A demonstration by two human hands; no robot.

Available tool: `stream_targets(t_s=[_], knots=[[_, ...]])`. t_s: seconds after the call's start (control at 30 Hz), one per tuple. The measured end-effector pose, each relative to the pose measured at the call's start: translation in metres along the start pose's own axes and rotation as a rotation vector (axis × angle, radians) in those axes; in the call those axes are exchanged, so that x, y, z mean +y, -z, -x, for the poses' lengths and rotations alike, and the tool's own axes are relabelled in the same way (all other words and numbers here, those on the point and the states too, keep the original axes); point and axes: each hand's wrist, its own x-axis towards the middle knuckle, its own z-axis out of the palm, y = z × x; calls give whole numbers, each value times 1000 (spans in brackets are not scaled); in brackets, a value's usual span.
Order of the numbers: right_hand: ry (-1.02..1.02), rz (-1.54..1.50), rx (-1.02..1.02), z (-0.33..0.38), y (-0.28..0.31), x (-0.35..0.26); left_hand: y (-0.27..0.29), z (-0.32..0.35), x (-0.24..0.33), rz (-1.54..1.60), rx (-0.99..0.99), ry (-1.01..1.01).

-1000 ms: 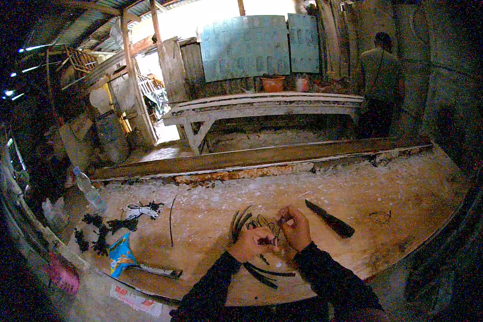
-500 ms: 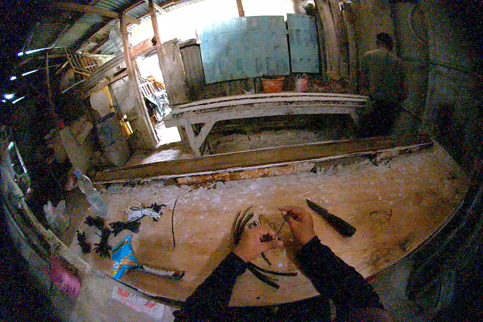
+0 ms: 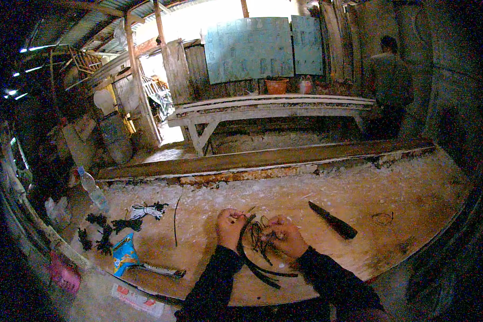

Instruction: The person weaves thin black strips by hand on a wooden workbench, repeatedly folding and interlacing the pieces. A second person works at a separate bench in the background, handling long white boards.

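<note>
My left hand (image 3: pixel 230 229) is closed, its fingers curled beside the upper end of several dark flat strips (image 3: pixel 247 251). What it pinches, if anything, is too small to make out. The strips curve down the wooden tabletop between my forearms. Across from it, my right hand (image 3: pixel 288 237) has its fingers closed on a tangle of thin dark cords (image 3: pixel 260 236), whose loose ends hang toward the table. To the right of that hand lies a dark knife-shaped tool (image 3: pixel 333 220). One thin dark strip (image 3: pixel 175 221) lies apart on the left.
At the table's left are black cord bundles (image 3: pixel 103 234), a white cord bundle (image 3: pixel 145 211), a blue packet (image 3: pixel 124 254) and a clear bottle (image 3: pixel 93 189). A ledge (image 3: pixel 263 162) borders the far side. Beyond stand a long bench (image 3: pixel 273 107) and a person (image 3: pixel 389 75).
My left hand has drawn left and up, away from the strips' middle. My right hand has moved lower and now grips the cord tangle. The strips now show as one long curve.
</note>
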Motion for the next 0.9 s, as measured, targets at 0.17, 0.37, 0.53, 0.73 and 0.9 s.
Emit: stream_targets(t_s=[0.17,0.37,0.53,0.73,0.9], knots=[[108,50,-211,-2,-5,-5,2,2,5,-92,-66,218],[75,27,-217,-2,-3,-5,-2,4,-6,182,-154,183],[89,-11,-198,-3,-2,-9,-6,7,-13,265,-202,282],[67,-16,-127,-2,6,-12,-5,8,-7,-45,-191,-24],[16,-40,40,-4,5,-5,-6,10,-2,-24,-249,-68]])
